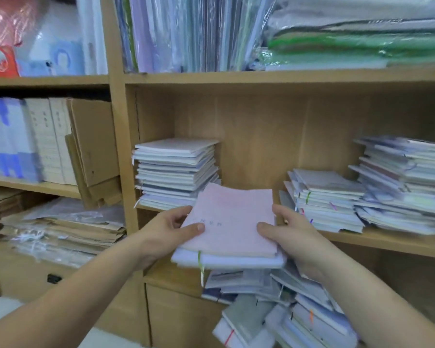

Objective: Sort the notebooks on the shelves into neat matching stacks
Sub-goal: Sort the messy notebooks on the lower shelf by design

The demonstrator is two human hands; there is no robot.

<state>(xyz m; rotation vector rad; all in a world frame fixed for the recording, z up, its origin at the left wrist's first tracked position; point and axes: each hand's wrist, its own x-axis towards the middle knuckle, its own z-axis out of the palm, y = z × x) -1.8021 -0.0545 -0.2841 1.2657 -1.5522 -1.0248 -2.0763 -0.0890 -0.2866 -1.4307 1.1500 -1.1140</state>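
Both my left hand (pixel 168 232) and right hand (pixel 294 237) pinch the pink notebook (pixel 231 217) and the white notebook (pixel 226 261) under it by their sides, thumbs on top, before the shelf (pixel 387 243); gripped so lightly, I judge the white one could slide onto the pile (pixel 286 310) below.

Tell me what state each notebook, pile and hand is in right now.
White notebook: closed, held flat, green ribbon dangling.
Pink notebook: closed, lying on the white notebook.
Left hand: grips the pair's left edge.
Right hand: grips the pair's right edge.
Left stack: upright, fairly even.
Middle stack: low, edges splayed.
Right stack: tall, ragged.
Lower pile: jumbled, tilted.
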